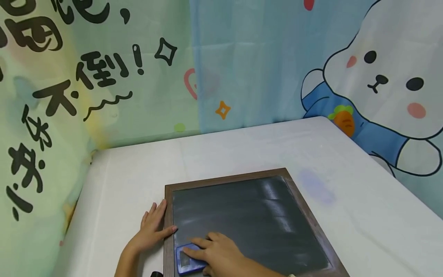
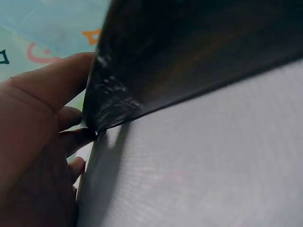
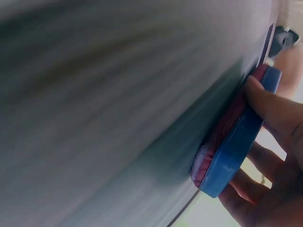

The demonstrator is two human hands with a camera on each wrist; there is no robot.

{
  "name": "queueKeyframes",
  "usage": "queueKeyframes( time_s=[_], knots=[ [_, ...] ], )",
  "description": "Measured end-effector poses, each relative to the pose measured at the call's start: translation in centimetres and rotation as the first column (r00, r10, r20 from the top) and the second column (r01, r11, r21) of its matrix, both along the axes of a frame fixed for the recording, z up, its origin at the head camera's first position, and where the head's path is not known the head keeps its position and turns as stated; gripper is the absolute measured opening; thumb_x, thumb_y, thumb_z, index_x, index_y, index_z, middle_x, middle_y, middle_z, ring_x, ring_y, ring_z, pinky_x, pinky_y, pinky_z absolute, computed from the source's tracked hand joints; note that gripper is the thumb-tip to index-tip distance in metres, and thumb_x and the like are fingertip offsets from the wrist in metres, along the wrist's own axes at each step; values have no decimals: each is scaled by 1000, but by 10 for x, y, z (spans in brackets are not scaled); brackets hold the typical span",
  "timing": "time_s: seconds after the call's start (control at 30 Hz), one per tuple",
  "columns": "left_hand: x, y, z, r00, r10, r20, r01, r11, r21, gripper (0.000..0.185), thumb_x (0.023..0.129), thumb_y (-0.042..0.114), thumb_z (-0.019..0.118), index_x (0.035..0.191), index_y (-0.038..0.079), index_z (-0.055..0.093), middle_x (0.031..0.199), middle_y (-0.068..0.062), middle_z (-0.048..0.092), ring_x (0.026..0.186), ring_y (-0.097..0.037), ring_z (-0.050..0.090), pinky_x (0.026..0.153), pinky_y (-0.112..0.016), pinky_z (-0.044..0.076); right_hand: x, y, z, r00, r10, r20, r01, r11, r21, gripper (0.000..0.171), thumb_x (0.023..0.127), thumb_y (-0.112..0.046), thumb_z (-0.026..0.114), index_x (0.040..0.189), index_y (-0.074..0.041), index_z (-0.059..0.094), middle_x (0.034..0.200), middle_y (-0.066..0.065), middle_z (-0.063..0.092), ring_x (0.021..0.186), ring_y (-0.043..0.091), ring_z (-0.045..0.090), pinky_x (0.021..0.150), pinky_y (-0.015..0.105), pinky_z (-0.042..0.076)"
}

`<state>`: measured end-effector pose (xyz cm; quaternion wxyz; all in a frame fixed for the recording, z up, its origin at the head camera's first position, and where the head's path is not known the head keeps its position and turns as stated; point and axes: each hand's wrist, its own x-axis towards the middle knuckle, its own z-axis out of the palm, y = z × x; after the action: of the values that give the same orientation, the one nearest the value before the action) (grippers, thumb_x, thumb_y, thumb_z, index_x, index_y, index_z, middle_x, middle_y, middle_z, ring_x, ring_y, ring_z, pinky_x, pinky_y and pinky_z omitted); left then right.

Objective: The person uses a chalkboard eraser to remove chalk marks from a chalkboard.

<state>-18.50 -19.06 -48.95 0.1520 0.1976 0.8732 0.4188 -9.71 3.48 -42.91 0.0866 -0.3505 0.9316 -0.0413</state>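
Observation:
A dark chalkboard [image 1: 249,215] in a brown wooden frame [image 1: 226,177] lies flat on a white table [image 1: 138,181]. My left hand [image 1: 154,225] rests beside the board's left edge, fingers straight on the table and thumb lying across the frame. In the left wrist view the left hand [image 2: 38,118] is against the dark frame [image 2: 189,47]. My right hand [image 1: 218,254] grips a blue eraser [image 1: 185,263] on the board's near-left corner. In the right wrist view the eraser [image 3: 236,146] presses its red felt [image 3: 220,137] onto the board [image 3: 118,118], held between the right hand's thumb [image 3: 272,109] and fingers.
Printed cartoon cloth [image 1: 259,57] hangs close around the table on the left, back and right. A faint bluish chalk smudge [image 1: 316,186] marks the table right of the board. A small dark object [image 1: 156,274] sits at the bottom edge.

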Motion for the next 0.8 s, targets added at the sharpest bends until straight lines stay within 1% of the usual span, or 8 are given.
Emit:
queueKeyframes(
  time_s=[0.13,0.3,0.37,0.43,0.53,0.6,0.67,0.8],
  knots=[
    [1,-2,-2,1000,8,11,-8,1000,-25,87,86,33,61,145,-3,9,151,-23,9,139,-42,-5,107,-58,-11,6,37,-1,996,-85,13,85,995,-52,63,76,-31,72,133,-32,46,131,-2,54,103,18,55,89,37,48],
    [3,-6,-2,1000,18,20,-17,1000,-20,87,86,33,61,145,-2,9,151,-23,7,138,-42,-7,106,-59,-12,19,101,-6,976,-220,1,219,972,-81,63,72,-27,75,130,-28,51,128,3,56,104,24,56,84,42,50],
    [4,-7,-2,1000,15,23,-15,1000,-19,86,86,33,61,145,-3,8,151,-24,6,138,-43,-7,105,-59,-13,24,128,-9,968,-250,-17,247,964,-99,64,70,-24,77,129,-26,53,128,6,56,104,27,56,81,43,51],
    [4,-8,-2,1000,14,21,-14,1000,-20,86,86,32,61,145,-3,8,151,-24,6,138,-42,-7,105,-59,-13,29,154,-11,955,-296,-6,294,951,-100,64,68,-22,78,128,-26,54,128,8,56,105,31,56,79,45,51],
    [4,-7,-2,1000,6,21,-6,1000,-21,86,86,32,60,145,-3,7,151,-24,6,138,-42,-9,105,-59,-14,33,185,-12,945,-326,5,325,941,-97,66,67,-19,78,128,-25,54,128,11,54,107,35,54,77,46,51],
    [4,-5,-1,1000,-2,27,2,1000,-15,86,87,32,60,145,-3,7,151,-24,5,138,-42,-10,105,-59,-15,34,198,-12,941,-337,21,338,937,-87,66,67,-19,78,129,-26,53,129,11,53,108,36,53,76,44,51],
    [3,-2,0,999,-15,36,16,1000,-26,87,87,33,59,145,-2,5,152,-22,3,138,-41,-12,105,-59,-15,34,206,-13,946,-325,16,325,941,-95,66,68,-17,77,129,-25,53,129,12,52,108,36,52,79,42,51],
    [1,1,2,998,-18,56,20,999,-41,87,88,34,58,146,0,3,153,-19,2,139,-39,-13,106,-56,-16,34,205,-14,942,-337,8,335,935,-111,66,67,-15,78,128,-25,54,128,13,54,106,35,52,74,40,52]
  ],
)
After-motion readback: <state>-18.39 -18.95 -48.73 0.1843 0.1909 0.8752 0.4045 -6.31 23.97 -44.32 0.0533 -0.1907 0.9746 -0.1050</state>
